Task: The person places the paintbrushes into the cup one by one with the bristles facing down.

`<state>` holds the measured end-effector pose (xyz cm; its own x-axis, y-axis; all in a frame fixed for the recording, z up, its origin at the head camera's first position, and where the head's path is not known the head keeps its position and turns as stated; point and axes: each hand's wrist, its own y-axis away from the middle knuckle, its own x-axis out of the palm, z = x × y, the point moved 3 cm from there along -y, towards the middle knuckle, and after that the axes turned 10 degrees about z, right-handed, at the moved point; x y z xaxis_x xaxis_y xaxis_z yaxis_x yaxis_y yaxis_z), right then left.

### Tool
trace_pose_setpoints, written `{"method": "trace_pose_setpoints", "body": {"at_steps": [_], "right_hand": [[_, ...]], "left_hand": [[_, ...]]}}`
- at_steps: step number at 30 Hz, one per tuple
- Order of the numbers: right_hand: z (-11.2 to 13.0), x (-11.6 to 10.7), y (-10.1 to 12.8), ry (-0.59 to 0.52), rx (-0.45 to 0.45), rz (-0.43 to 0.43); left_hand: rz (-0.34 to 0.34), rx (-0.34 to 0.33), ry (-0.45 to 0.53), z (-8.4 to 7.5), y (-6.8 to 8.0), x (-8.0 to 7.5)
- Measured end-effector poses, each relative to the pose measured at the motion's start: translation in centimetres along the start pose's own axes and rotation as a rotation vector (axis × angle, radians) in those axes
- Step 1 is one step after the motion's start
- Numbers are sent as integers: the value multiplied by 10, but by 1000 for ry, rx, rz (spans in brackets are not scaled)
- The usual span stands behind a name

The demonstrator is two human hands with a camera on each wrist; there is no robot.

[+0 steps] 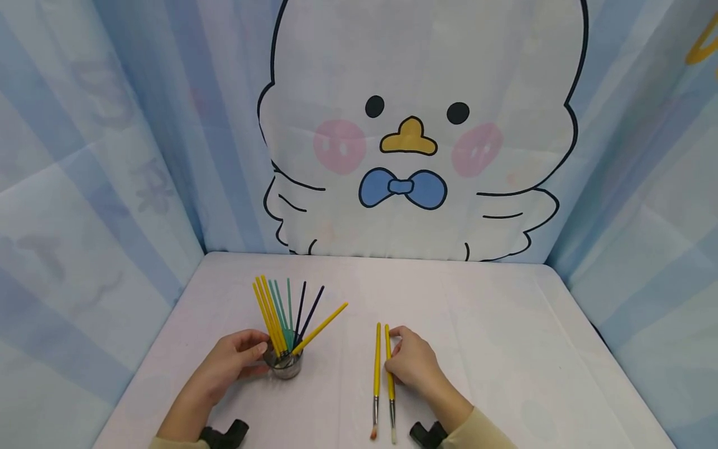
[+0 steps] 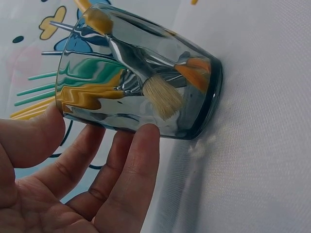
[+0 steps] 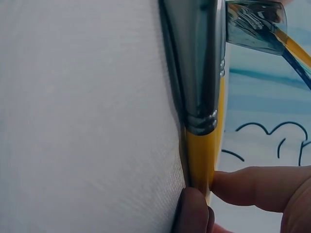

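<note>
A small glass cup (image 1: pixel 286 366) stands on the white table and holds several paintbrushes (image 1: pixel 280 312) with yellow, teal and dark handles. My left hand (image 1: pixel 247 358) grips the cup from its left side. In the left wrist view my thumb and fingers (image 2: pixel 146 141) rest on the cup (image 2: pixel 146 73), and brush bristles (image 2: pixel 163 99) show through the glass. Two yellow brushes lie side by side right of the cup. My right hand (image 1: pixel 399 358) pinches the right-hand brush (image 1: pixel 387 340) at mid-handle. The other brush (image 1: pixel 377 365) lies free. The right wrist view shows its fingertips (image 3: pixel 243 187) on the yellow handle (image 3: pixel 201 155) below the metal ferrule (image 3: pixel 199 73).
The table (image 1: pixel 505 349) is covered in white cloth. Curtain walls with a cartoon chick (image 1: pixel 415 131) close it in at the back and on both sides. Two dark wrist mounts (image 1: pixel 224 434) show at the near edge.
</note>
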<state>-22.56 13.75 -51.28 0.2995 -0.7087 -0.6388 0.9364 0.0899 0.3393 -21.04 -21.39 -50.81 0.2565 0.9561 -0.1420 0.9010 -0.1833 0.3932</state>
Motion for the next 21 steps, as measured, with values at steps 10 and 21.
{"method": "trace_pose_setpoints", "body": {"at_steps": [10,21], "right_hand": [[2,0,0,54,-10,-15],[4,-2,-1,75,4,3]], "left_hand": [[-3,6,-2,-1,1,1],[6,11,11,-1,2,0]]}}
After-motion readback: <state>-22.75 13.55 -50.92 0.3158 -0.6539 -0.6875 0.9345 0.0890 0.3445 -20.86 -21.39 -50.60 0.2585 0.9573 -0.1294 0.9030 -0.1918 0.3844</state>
